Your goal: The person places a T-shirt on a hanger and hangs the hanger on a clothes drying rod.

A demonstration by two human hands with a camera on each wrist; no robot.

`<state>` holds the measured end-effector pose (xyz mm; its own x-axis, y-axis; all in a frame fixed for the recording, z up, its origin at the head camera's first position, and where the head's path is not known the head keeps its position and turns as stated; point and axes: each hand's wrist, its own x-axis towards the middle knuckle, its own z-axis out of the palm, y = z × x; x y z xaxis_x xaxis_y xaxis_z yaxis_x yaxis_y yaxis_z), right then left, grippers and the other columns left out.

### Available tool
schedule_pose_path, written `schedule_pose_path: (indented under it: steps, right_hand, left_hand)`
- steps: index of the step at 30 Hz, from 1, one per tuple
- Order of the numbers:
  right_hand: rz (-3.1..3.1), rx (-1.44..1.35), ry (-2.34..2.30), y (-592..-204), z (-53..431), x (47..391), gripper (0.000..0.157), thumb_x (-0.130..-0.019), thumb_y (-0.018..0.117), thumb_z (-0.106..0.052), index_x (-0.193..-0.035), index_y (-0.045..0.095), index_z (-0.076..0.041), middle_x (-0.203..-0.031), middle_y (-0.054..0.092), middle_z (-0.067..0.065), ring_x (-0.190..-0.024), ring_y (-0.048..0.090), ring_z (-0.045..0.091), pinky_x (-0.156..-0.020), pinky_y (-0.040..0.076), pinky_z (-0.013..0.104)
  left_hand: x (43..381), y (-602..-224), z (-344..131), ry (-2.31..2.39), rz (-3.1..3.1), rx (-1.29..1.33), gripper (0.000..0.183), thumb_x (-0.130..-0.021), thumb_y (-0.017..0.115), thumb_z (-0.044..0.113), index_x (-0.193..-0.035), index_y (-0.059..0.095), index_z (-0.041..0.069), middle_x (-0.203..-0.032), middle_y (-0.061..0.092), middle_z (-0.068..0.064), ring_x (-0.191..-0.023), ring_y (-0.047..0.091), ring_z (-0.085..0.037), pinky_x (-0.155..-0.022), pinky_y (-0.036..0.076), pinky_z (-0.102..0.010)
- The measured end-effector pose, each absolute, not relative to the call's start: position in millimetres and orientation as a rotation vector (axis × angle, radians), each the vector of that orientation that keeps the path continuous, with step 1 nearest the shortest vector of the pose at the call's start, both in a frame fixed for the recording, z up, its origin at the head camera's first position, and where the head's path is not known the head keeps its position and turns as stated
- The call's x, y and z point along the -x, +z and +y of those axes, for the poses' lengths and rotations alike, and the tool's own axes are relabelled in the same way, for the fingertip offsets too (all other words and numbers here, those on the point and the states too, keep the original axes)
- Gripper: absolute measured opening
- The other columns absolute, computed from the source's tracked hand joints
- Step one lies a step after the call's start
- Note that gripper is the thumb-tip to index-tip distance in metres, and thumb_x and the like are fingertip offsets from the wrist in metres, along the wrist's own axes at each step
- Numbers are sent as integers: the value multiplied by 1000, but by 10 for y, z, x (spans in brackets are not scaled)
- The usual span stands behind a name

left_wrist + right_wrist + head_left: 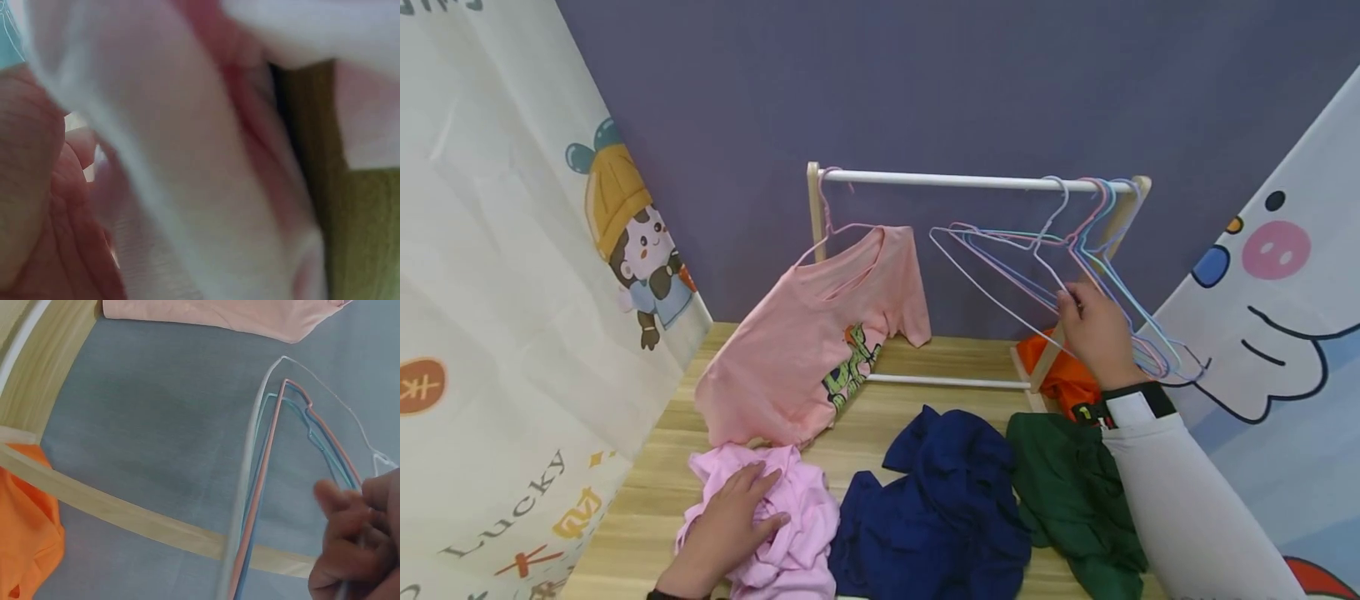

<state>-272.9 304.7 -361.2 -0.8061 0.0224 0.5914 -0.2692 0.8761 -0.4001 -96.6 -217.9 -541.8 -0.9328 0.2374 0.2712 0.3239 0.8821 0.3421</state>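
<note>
My right hand (pixel 1097 329) grips one shoulder of a white hanger (pixel 251 444), whose hook is still over the rack's top bar (pixel 940 179). Behind it hang several pink, blue and green hangers (pixel 1123 292) close together. My left hand (pixel 730 521) rests on a crumpled light pink garment (pixel 805 508), thumb apart from the fingers. Blurred pink cloth (pixel 162 144) fills most of the left wrist view and hides part of that hand. A salmon-pink T-shirt (pixel 820 333) with a green print hangs slanted from a pink hanger at the rack's left end.
Navy (pixel 936 508) and dark green (pixel 1075 492) garments lie crumpled on the wooden tabletop (pixel 647 508). Orange cloth (pixel 1063 375) lies by the rack's right foot. A lower white bar (pixel 947 382) joins the rack's ends. Printed curtains stand at both sides.
</note>
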Motion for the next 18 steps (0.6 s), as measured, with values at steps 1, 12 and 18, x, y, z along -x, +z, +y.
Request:
schedule_pose_path:
  steps: [1,12,18]
  right_hand:
    - [-2435,-170,633,-3619,3054,2735,27,-109,54,-24,-114,65,0,-85,65,20,-70,56,37,-64,45,46]
    - [-2393,-178,664,-3578,3033,2750,26,-109,53,-24,-104,65,-2,-75,63,16,-61,52,31,-58,38,38]
    - [-2374,-152,680,-3505,2970,2729,31,-110,51,-30,-109,67,-4,-77,66,14,-58,50,19,-57,38,30]
  left_hand:
    - [972,-5434,-2180,-573,-2834,423,63,-79,87,35,-132,69,7,-136,64,-21,-127,60,-41,-105,50,-56]
    - [989,-5530,-2182,-553,-2853,423,65,-76,89,35,-132,70,8,-137,63,-22,-127,59,-41,-105,49,-58]
    - [932,-5586,-2269,-503,-2762,494,69,-69,93,30,-130,71,9,-135,65,-18,-126,61,-38,-103,50,-55]
